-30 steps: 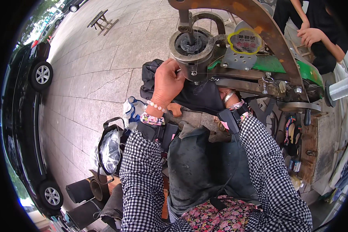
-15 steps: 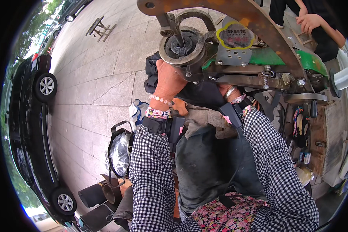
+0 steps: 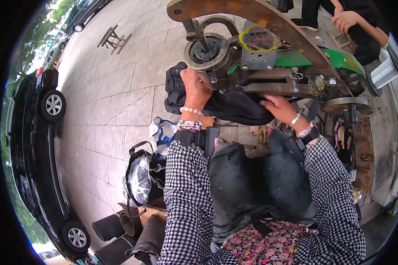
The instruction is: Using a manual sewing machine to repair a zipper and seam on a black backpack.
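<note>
A rusty sewing machine with a green body (image 3: 296, 57) stands in front of me, its round head (image 3: 205, 51) at the left end. A black fabric bag (image 3: 216, 104) lies under the machine's arm. My left hand (image 3: 194, 90) grips the bag's top just beside the round head. Further right, my right hand (image 3: 278, 108) rests on the bag's right end beneath the arm, fingers curled on the cloth. Both arms wear black-and-white checked sleeves, with bead bracelets at the wrists.
A black car (image 3: 35, 145) is parked at the left on the stone paving. Bags and dark rolls (image 3: 139, 181) lie by my left knee. A small wooden stool (image 3: 112, 37) stands far off. Another person's hand (image 3: 345, 20) shows at the top right. Tools hang at the right.
The view has shifted, with the machine now higher and more to the right in the picture. My left hand stays on the bag by the round head; the right hand has come further out on the cloth.
</note>
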Available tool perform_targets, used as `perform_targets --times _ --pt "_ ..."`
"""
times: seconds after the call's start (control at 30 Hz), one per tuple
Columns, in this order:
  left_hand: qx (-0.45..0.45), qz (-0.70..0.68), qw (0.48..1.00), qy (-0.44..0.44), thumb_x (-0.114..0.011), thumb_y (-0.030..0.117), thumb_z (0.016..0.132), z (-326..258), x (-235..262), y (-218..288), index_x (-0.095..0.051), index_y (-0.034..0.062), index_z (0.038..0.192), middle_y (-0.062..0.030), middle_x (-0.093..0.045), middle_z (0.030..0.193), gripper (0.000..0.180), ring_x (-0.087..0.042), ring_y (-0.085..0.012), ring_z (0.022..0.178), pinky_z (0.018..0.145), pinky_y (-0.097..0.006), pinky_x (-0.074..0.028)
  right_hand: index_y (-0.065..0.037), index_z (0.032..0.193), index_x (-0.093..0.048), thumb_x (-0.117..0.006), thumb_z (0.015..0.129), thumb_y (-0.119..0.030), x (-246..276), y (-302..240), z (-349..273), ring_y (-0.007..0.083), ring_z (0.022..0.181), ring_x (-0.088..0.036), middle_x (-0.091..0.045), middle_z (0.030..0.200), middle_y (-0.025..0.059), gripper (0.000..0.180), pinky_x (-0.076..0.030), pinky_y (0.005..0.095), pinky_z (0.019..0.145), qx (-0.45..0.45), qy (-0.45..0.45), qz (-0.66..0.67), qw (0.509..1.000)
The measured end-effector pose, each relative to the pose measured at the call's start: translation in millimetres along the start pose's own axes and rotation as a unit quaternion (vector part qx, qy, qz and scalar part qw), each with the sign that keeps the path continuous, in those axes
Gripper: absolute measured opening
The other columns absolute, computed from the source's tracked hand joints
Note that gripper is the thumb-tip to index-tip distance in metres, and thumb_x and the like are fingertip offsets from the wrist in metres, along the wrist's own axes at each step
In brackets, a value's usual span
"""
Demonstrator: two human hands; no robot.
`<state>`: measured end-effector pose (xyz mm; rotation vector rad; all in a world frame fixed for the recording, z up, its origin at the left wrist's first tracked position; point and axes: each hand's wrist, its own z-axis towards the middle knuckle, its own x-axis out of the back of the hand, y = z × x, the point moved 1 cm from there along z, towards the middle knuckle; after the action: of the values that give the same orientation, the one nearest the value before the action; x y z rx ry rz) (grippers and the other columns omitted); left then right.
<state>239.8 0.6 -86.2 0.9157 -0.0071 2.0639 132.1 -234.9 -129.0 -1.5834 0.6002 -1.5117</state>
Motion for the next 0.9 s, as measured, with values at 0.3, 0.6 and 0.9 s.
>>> perform_targets --times 0.3,0.6,0.9 --pt "-0.055 -0.024 0.998 -0.036 -0.068 0.011 0.057 17.8 6.5 -0.3 -0.061 0.0082 0.082 -0.0095 -0.062 0.084 0.026 -0.057 -0.0303 0.080 0.064 -0.036 -0.042 0.001 0.083 -0.055 -0.062 0.077 -0.010 110.2 -20.3 -158.0 0.0090 0.064 -0.050 -0.055 0.074 0.0050 0.015 -0.041 0.0224 0.059 -0.155 0.383 -0.125 0.902" --pt "-0.025 -0.031 0.998 -0.056 -0.071 0.010 0.060 6.6 -6.4 7.8 -0.060 0.0055 0.093 -0.0104 -0.061 0.096 0.035 -0.055 -0.0278 0.094 0.083 -0.034 -0.041 0.005 0.099 -0.054 -0.063 0.077 -0.011 114.7 -25.1 -146.3 0.0066 0.061 -0.052 -0.059 0.074 0.0056 0.028 -0.042 0.0203 0.054 -0.270 0.255 0.114 0.922" --pt "-0.023 0.015 0.997 -0.066 -0.064 0.008 0.068 -11.0 0.9 -19.6 -0.059 0.0085 0.103 -0.0100 -0.060 0.101 0.035 -0.056 -0.0260 0.097 0.086 -0.036 -0.042 0.003 0.098 -0.051 -0.064 0.077 -0.017 141.3 -69.4 -146.6 0.0083 0.069 -0.053 -0.059 0.076 0.0052 0.032 -0.042 0.0234 0.057 -0.212 0.414 -0.091 0.881"
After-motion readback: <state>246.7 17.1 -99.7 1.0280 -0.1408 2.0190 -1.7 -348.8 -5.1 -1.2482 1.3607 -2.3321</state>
